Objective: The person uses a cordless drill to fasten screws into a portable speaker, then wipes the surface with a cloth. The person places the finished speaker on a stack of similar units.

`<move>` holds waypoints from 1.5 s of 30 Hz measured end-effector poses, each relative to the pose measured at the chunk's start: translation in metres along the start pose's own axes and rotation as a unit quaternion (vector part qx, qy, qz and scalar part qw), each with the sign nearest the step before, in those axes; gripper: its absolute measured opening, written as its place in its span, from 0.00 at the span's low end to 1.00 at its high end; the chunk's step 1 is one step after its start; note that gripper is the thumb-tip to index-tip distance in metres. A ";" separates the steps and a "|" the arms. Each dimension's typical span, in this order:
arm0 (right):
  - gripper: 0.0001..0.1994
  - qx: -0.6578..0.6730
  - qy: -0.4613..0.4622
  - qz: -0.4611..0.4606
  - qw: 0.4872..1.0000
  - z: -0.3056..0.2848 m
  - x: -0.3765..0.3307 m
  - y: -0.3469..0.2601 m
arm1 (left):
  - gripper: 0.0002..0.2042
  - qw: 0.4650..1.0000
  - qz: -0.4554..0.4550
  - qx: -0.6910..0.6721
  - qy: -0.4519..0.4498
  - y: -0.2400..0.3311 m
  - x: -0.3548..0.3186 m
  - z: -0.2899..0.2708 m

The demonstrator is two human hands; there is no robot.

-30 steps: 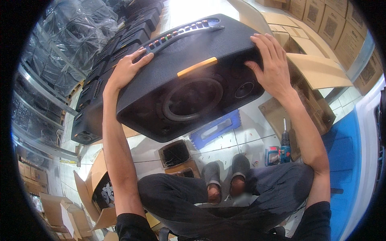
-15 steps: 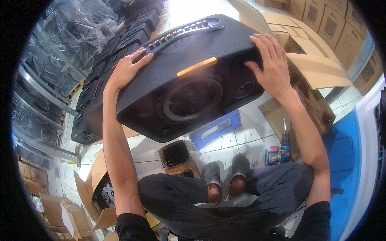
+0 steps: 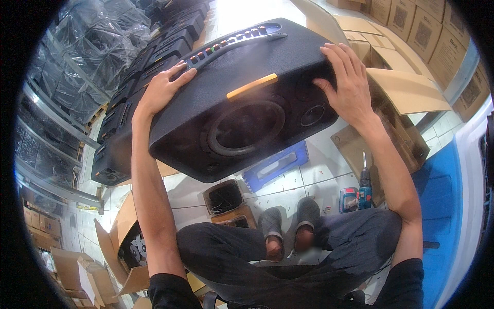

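A large black speaker (image 3: 206, 100) is tilted in front of me, its big round cone facing me and its row of coloured knobs along the upper far side. A yellow-orange strip (image 3: 252, 86) lies across its front top edge. My left hand (image 3: 163, 88) grips the speaker's left end, fingers near the knob panel and thumb on the casing. At the right end, my right hand (image 3: 349, 80) clasps the corner, with fingers over the top and thumb against the front. Below the speaker is a blue and white plastic stool (image 3: 275, 166), partly hidden by it.
More black speakers (image 3: 170, 49) line up behind, at the left. A teal cordless drill (image 3: 364, 188) stands on the tiled floor by my right knee. Open cartons (image 3: 409, 92) are to the right, a small box (image 3: 224, 198) near my feet, and a blue panel (image 3: 437, 190) far right.
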State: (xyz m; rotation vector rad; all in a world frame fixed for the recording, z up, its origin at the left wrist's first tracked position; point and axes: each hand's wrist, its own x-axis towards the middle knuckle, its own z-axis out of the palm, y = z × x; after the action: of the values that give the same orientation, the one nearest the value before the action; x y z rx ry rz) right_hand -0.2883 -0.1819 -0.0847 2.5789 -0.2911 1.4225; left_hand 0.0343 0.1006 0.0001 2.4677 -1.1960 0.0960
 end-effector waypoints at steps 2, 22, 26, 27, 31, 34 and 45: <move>0.34 -0.001 0.001 -0.001 1.000 0.000 0.000 0.000 | 0.50 1.000 0.003 -0.001 -0.001 -0.001 0.000 0.000; 0.35 0.001 0.004 -0.003 1.000 0.000 0.000 0.000 | 0.49 1.000 0.014 -0.002 0.006 -0.002 0.001 0.001; 0.35 -0.001 0.007 -0.007 1.000 -0.001 0.001 0.000 | 0.49 1.000 0.009 -0.006 0.001 -0.002 0.001 0.001; 0.35 -0.001 0.007 -0.007 1.000 -0.001 0.001 0.000 | 0.49 1.000 0.008 -0.004 0.003 -0.002 0.000 0.001; 0.35 0.005 0.004 -0.006 1.000 0.000 0.001 0.000 | 0.49 1.000 0.003 -0.005 -0.003 -0.001 0.000 0.000; 0.35 -0.003 0.005 -0.007 1.000 0.000 0.001 0.000 | 0.49 1.000 0.003 -0.002 -0.002 -0.001 0.000 0.000; 0.35 0.001 0.002 -0.002 1.000 -0.001 0.001 -0.001 | 0.49 1.000 0.011 -0.003 -0.002 -0.003 0.001 0.000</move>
State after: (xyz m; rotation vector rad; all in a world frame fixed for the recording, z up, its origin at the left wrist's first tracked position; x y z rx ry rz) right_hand -0.2884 -0.1809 -0.0836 2.5774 -0.2841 1.4269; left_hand 0.0368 0.1014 -0.0006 2.4517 -1.2229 0.0940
